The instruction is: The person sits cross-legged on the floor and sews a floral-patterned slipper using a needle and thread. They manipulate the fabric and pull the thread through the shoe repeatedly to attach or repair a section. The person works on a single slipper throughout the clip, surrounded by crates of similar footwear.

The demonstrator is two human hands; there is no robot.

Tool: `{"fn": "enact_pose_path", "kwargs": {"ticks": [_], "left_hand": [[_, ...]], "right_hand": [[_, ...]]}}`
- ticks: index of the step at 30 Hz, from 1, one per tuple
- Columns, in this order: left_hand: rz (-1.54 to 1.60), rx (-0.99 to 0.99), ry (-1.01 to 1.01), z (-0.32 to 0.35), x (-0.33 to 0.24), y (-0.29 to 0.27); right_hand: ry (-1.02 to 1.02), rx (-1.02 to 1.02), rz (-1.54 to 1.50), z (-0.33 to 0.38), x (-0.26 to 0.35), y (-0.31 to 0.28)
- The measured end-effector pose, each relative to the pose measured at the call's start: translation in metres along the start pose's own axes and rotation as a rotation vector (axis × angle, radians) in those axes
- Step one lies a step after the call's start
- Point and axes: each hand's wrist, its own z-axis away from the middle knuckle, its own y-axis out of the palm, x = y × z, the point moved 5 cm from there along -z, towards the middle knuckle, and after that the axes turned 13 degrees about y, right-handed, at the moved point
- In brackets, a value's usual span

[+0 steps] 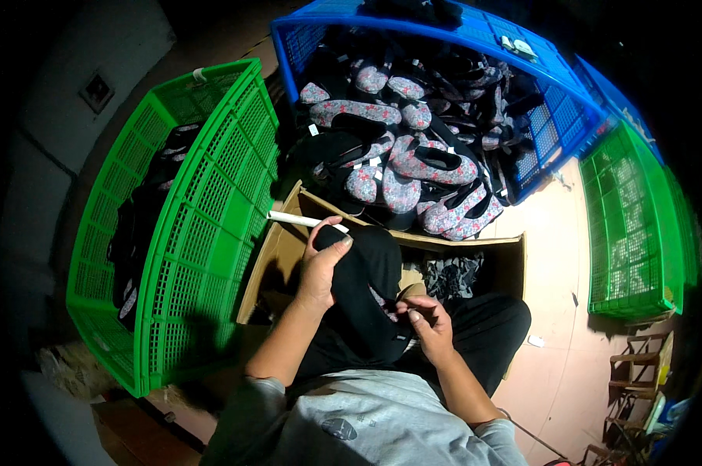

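Observation:
Over my lap lies a black shoe, with a patch of floral fabric showing near its opening. My left hand grips its far left end, thumb on top. A thin white stick runs from the left to that hand's fingertips; whether the fingers hold it too, I cannot tell. My right hand is closed in a pinch at the shoe's right edge. What sits between its fingertips is too small to make out. A tan rounded piece shows just beyond those fingers.
Beyond my knees stands an open cardboard box with dark scraps. Behind it a blue crate overflows with floral and black shoes. Green crates stand at left and right. A small wooden rack is at far right.

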Motion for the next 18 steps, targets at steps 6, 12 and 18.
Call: {"fn": "enact_pose_path", "kwargs": {"ticks": [6, 12, 18], "left_hand": [[0.235, -0.223, -0.036, -0.013, 0.001, -0.03], [0.116, -0.297, 0.012, -0.012, 0.003, -0.032], [-0.276, -0.192, 0.311, -0.007, -0.01, -0.027]], "right_hand": [[0.0, 0.024, 0.394, 0.0, 0.021, 0.017], [0.059, -0.238, -0.085, 0.001, 0.008, 0.008], [0.079, -0.492, -0.24, -0.01, 0.013, -0.005]]}}
